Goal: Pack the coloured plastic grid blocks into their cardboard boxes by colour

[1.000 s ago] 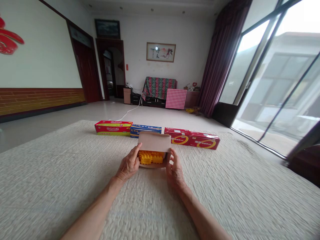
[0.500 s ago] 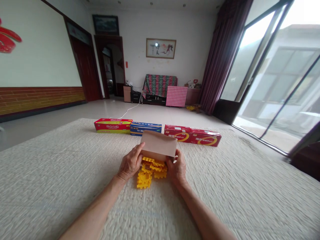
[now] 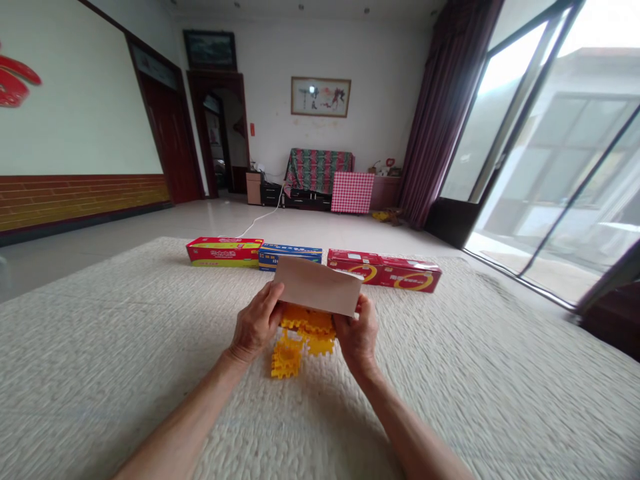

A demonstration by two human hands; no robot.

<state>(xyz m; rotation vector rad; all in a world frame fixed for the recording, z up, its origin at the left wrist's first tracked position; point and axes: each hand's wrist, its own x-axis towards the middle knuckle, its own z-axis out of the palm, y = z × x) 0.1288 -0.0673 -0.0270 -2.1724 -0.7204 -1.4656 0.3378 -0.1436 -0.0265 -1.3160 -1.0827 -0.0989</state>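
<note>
Between my hands is a small cardboard box [image 3: 317,285], its plain pinkish-brown flap raised on the far side. My left hand [image 3: 254,327] closes on the left side, thumb at the flap's edge. The right side is gripped by my right hand [image 3: 361,333], its fingers partly hidden behind the cardboard. Yellow plastic interlocking pieces [image 3: 286,359] with notched edges lie below the box opening on the woven mat. More of them crowd against the opening, blurred; whether those are inside or outside it I cannot tell.
Beyond my hands stands a row of boxes: a red and yellow-green box [image 3: 225,253], a blue box [image 3: 267,259] partly covered by the flap, and two red boxes [image 3: 410,275] end to end. The textured cream mat [image 3: 150,347] lies under everything.
Both hands have moved slightly apart, and the flap looks wider and a little nearer. The yellow pieces by the opening have shifted and blurred; the lower ones stay nearly in place.
</note>
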